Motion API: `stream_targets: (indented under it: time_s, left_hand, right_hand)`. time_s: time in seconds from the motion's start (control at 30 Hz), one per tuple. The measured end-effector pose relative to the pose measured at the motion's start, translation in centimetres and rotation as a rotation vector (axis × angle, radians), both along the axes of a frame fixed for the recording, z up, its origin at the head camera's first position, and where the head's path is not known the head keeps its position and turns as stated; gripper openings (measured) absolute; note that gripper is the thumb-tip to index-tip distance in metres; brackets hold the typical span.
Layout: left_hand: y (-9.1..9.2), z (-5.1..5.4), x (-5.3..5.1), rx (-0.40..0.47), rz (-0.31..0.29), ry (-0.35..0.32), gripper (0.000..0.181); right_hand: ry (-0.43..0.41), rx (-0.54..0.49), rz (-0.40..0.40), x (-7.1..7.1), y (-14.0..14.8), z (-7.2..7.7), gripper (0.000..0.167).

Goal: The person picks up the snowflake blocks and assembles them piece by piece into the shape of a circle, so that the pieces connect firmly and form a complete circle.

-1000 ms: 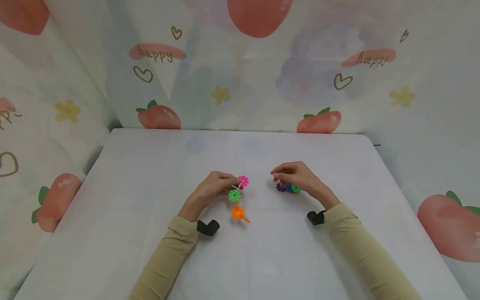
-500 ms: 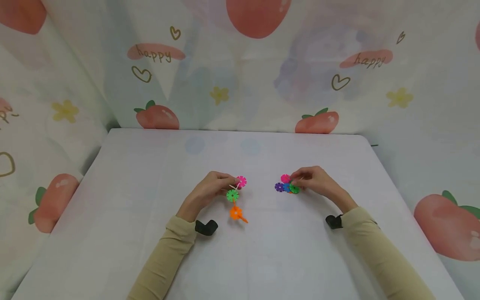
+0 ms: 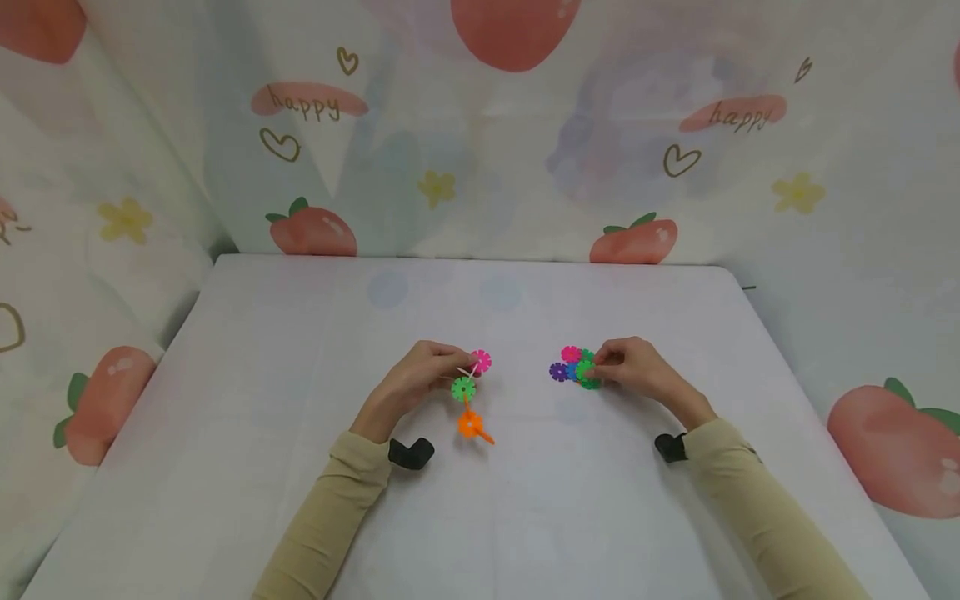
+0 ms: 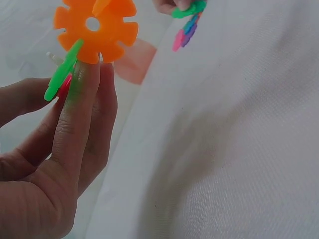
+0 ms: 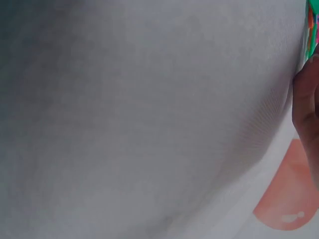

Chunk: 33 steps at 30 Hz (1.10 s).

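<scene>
My left hand pinches a joined chain of notched plastic discs above the table. A pink disc is at its fingertips, with thin white pieces beside it, a green disc below and an orange disc lowest. Close up in the left wrist view, the orange disc covers part of the fingertips. My right hand pinches a bright green disc over a small cluster. In that cluster I see a pink disc, a purple disc and a blue disc. Other green discs there are partly hidden.
Under both hands lies a white-covered table. A printed curtain with fruit and hearts hangs behind and along the sides. Black wrist mounts stick out inward from the sleeves.
The right hand has moved right, from over the cluster's far side to its right edge, uncovering the pink disc; it now holds a green disc. The left hand has barely moved.
</scene>
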<state>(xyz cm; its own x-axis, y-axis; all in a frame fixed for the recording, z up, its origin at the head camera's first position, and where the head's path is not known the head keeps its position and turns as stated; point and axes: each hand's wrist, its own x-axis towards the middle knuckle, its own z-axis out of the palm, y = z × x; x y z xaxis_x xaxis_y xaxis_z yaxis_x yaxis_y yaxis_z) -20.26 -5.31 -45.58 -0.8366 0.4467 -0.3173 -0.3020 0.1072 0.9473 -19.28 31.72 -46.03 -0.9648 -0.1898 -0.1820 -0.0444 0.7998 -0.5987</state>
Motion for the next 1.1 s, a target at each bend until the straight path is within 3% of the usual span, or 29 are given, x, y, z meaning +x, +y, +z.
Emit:
stream_targets:
  time_s: [0.3, 0.47, 0.67, 1.1]
  left_hand:
    - [0.0, 0.1, -0.3, 0.008, 0.004, -0.008, 0.027]
    - [0.0, 0.0, -0.6, 0.012, -0.003, 0.004, 0.028]
    - [0.3, -0.2, -0.7, 0.024, 0.022, -0.017, 0.028]
    - [1.1, -0.4, -0.9, 0.060, 0.068, -0.045, 0.029]
  right_hand:
    - [0.065, -0.050, -0.038, -0.4, -0.8, 0.4, 0.027]
    - [0.042, -0.154, 0.000, -0.9, -2.2, 0.7, 0.027]
    - [0.025, -0.199, 0.029, -1.4, -4.6, 1.3, 0.026]
    - [0.091, -0.321, 0.090, -1.5, -8.8, 1.7, 0.019]
